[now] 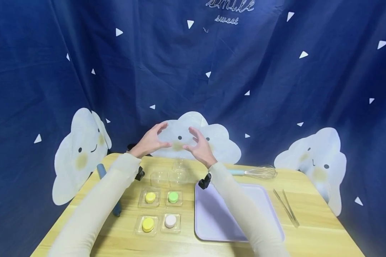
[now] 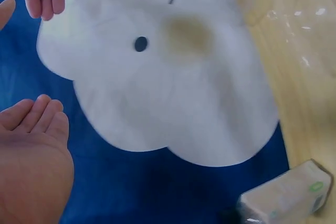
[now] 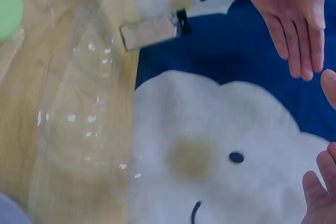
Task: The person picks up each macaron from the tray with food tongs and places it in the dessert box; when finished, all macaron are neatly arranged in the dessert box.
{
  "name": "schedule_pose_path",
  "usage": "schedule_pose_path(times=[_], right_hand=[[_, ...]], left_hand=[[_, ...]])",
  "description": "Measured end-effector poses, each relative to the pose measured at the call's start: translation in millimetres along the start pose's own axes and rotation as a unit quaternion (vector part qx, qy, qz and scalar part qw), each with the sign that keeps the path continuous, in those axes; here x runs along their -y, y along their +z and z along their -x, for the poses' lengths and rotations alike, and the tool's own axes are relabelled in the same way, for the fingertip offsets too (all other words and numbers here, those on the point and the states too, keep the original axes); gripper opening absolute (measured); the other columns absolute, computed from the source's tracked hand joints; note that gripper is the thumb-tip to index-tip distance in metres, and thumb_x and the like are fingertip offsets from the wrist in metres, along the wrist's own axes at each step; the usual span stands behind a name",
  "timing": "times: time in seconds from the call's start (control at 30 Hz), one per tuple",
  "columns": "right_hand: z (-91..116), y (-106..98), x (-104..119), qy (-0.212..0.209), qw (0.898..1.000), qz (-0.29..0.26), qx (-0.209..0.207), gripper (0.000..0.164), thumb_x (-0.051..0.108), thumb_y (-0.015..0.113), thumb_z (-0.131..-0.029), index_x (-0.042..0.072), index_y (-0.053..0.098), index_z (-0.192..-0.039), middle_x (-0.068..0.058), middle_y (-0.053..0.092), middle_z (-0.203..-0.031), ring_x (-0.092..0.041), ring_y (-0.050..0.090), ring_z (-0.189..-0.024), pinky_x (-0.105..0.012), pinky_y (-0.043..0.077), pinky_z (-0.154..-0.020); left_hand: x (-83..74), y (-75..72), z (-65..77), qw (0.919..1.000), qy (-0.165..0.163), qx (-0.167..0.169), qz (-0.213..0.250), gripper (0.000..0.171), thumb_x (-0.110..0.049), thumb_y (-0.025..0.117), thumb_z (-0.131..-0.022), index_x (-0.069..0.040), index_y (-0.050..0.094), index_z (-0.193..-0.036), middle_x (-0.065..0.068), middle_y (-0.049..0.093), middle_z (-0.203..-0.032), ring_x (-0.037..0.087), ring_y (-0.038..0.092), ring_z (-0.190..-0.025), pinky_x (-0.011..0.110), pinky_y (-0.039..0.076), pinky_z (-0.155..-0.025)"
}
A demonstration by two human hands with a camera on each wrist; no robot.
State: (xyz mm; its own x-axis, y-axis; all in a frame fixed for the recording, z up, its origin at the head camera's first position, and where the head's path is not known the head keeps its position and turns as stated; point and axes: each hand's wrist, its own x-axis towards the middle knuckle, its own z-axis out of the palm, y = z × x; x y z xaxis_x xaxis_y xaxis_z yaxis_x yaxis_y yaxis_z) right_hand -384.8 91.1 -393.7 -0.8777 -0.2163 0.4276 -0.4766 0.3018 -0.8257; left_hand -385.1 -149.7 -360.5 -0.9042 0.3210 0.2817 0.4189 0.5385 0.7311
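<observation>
Both hands are raised above the far edge of the table, palms facing each other with a gap between. My left hand [image 1: 149,141] has gently bent fingers and holds nothing. Opposite it, my right hand [image 1: 201,150] is likewise relaxed and holds nothing. Clear plastic covers [image 1: 159,178] stand on the table below them. Nearer lie a yellow macaron [image 1: 150,197], a green macaron [image 1: 173,197], a second yellow macaron [image 1: 148,225] and a white macaron [image 1: 170,221], each on a square clear plastic base.
A lavender tray [image 1: 210,217] lies under the right forearm. Beyond it is a whisk [image 1: 260,172], with metal tongs [image 1: 287,210] to the right. A blue-handled rod [image 1: 101,170] is partly hidden by the left sleeve. A small pale box [image 2: 289,195] sits at the table edge.
</observation>
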Motion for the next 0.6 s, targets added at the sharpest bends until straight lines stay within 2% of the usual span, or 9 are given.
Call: schedule_pose_path(times=[0.13,0.27,0.37,0.5,0.6], right_hand=[[1.1,-4.5,-15.2,0.04,0.999,-0.006,-0.004,0.078,0.007,0.078,-0.087,0.011,0.039,-0.155,-0.01,0.045,-0.159,-0.032,0.042,-0.148,-0.046,0.038,-0.123],[3.7,-7.3,-32.1,0.082,0.997,-0.003,-0.013,0.078,0.008,0.076,-0.088,0.015,0.038,-0.156,-0.008,0.044,-0.16,-0.037,0.044,-0.146,-0.049,0.039,-0.122],[5.8,-7.4,-44.5,0.101,0.995,0.01,-0.012,0.078,0.007,0.075,-0.088,0.015,0.038,-0.156,-0.008,0.044,-0.16,-0.036,0.044,-0.146,-0.047,0.039,-0.122],[9.3,-3.6,-60.5,0.114,0.993,0.021,0.004,0.079,0.003,0.075,-0.086,0.009,0.038,-0.156,-0.012,0.043,-0.16,-0.034,0.043,-0.147,-0.046,0.038,-0.123],[12.4,0.4,-70.6,0.13,0.991,0.018,0.023,0.079,0.0,0.074,-0.085,0.006,0.037,-0.155,-0.017,0.042,-0.16,-0.039,0.043,-0.146,-0.049,0.038,-0.122]], left_hand=[[9.6,7.7,-7.2,0.9997,-0.023,0.006,0.0,0.096,-0.03,0.082,-0.083,-0.007,0.029,-0.159,0.012,0.034,-0.165,0.036,0.035,-0.151,0.049,0.032,-0.125],[16.3,16.8,-13.1,0.9989,-0.037,0.016,-0.022,0.095,-0.028,0.082,-0.082,-0.005,0.031,-0.158,0.014,0.037,-0.164,0.035,0.039,-0.149,0.048,0.035,-0.124],[18.1,24.0,-16.9,0.9977,-0.05,0.038,-0.023,0.094,-0.026,0.081,-0.082,-0.002,0.03,-0.158,0.017,0.037,-0.163,0.035,0.038,-0.15,0.049,0.034,-0.124],[22.3,36.8,-21.7,0.995,-0.065,0.074,-0.016,0.094,-0.024,0.079,-0.082,0.005,0.028,-0.156,0.024,0.037,-0.161,0.038,0.037,-0.15,0.049,0.032,-0.125],[27.3,49.4,-24.7,0.9928,-0.067,0.091,-0.039,0.093,-0.026,0.08,-0.081,0.01,0.032,-0.152,0.029,0.042,-0.155,0.041,0.041,-0.146,0.05,0.034,-0.124]])
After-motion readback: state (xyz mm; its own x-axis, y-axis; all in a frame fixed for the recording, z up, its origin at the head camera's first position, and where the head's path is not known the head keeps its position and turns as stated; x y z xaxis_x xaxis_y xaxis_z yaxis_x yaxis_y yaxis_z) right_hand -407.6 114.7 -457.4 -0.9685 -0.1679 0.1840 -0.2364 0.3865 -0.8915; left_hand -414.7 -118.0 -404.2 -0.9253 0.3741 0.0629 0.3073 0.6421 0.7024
